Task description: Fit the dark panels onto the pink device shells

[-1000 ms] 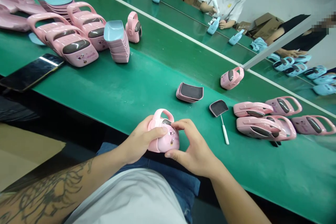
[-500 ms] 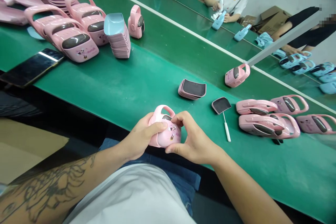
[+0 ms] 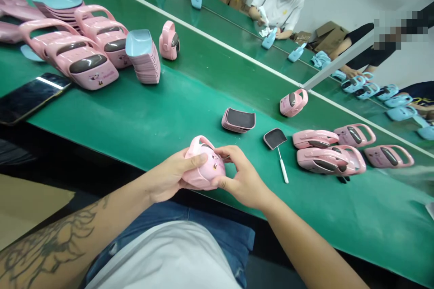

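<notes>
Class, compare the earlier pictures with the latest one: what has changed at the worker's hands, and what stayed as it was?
The pink case seems turned slightly between the left hand and right hand; the exact direction is hard to tell. Neither hand let go. The stack of dark-lined pieces, white-handled tool and phone stayed put; the view itself shifted.
</notes>
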{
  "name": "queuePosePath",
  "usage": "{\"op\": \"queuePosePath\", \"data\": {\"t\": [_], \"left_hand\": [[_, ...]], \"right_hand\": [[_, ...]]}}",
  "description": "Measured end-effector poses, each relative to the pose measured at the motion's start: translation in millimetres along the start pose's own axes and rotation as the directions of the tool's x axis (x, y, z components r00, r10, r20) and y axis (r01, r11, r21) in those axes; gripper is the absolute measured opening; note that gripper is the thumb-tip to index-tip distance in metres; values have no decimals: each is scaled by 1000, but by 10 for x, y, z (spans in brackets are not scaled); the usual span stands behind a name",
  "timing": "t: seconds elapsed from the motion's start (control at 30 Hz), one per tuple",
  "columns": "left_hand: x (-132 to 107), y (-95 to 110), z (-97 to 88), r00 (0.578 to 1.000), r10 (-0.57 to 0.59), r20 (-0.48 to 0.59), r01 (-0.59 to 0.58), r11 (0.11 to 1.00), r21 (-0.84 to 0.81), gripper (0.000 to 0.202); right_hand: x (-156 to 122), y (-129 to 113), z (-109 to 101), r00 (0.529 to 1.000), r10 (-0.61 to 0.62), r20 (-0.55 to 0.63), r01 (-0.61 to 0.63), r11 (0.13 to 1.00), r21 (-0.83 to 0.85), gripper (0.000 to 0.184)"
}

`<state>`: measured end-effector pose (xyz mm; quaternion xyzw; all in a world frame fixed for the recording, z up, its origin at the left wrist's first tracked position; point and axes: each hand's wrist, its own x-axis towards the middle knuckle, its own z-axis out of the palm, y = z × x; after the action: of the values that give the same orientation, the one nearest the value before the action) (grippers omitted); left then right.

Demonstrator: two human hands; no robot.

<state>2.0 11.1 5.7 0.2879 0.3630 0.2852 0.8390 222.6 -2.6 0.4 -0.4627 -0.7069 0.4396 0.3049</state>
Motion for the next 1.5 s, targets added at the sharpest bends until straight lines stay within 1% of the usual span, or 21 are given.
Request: {"op": "queuePosePath", "data": {"t": [0.1, 0.17, 0.27, 0.47, 0.6, 0.67, 0.73, 0.77, 0.8, 0.83, 0.87, 0.93, 1.03, 1.1, 1.17, 1.23, 1.27, 1.3, 1.37, 1.43, 1.5], "left_hand": [[13, 21, -39, 996, -25, -84, 23, 999, -26, 52], [30, 10, -49, 989, -38, -140, 31, 998, -51, 53], [51, -21, -48, 989, -26, -146, 18, 998, -56, 53], [73, -96, -7, 974, 14, -227, -31, 997, -72, 53], [69, -115, -31, 976, 23, -218, -53, 989, -136, 49], [57, -108, -78, 981, 24, -195, -61, 981, -185, 48], [44, -104, -141, 980, 89, -180, -132, 961, -243, 50], [40, -109, -176, 970, 145, -194, -195, 943, -269, 53], [38, -120, -211, 953, 208, -220, -267, 920, -286, 56], [37, -137, -245, 930, 269, -252, -338, 895, -292, 60], [39, -163, -277, 906, 320, -277, -396, 872, -288, 63], [44, -231, -337, 884, 388, -262, -453, 850, -269, 71], [39, -348, -413, 896, 429, -116, -445, 860, -251, 81], [15, -410, -463, 900, 436, -4, -423, 871, -250, 85], [-29, -444, -514, 905, 416, 89, -385, 889, -248, 87], [-79, -449, -549, 921, 373, 116, -344, 916, -208, 78], [-100, -442, -552, 926, 366, 96, -346, 922, -173, 71], [-115, -431, -542, 926, 375, 46, -366, 921, -136, 64], [-114, -400, -476, 895, 429, -123, -439, 895, -74, 52], [-72, -365, -364, 827, 464, -319, -501, 864, -42, 55], [-11, -330, -242, 754, 452, -477, -526, 850, -26, 61]], "right_hand": [[-1, 66, -83, 996, 72, 58, -78, 991, 109, 58], [-2, 103, -112, 993, 84, 88, -95, 986, 139, 61], [19, 114, -122, 989, 100, 108, -111, 989, 102, 63], [84, 46, -99, 977, 140, 162, -143, 990, 4, 58], [92, 47, -36, 990, 105, 90, -104, 994, -23, 58], [77, 56, 5, 982, 183, 38, -184, 982, 29, 65], [47, 59, 64, 942, 334, 40, -336, 926, 174, 66], [27, 54, 107, 914, 397, 80, -402, 869, 288, 66], [4, 42, 161, 894, 425, 144, -444, 794, 415, 66], [-19, 24, 224, 886, 413, 212, -458, 707, 539, 68], [-42, -2, 294, 891, 373, 259, -446, 620, 645, 70], [-78, -67, 438, 922, 285, 263, -377, 499, 780, 69], [-106, -153, 603, 955, 250, 163, -264, 452, 852, 60], [-116, -181, 654, 962, 252, 107, -217, 462, 860, 54], [-129, -192, 662, 972, 231, 39, -157, 522, 838, 54], [-150, -193, 651, 982, 188, -23, -99, 613, 784, 61], [-163, -189, 648, 984, 170, -54, -74, 662, 746, 67], [-179, -179, 651, 984, 157, -78, -56, 704, 708, 74], [-217, -140, 681, 984, 141, -105, -44, 779, 626, 84], [-263, -83, 730, 984, 129, -121, -51, 861, 507, 87], [-305, -29, 769, 985, 119, -126, -65, 927, 369, 91]]}}
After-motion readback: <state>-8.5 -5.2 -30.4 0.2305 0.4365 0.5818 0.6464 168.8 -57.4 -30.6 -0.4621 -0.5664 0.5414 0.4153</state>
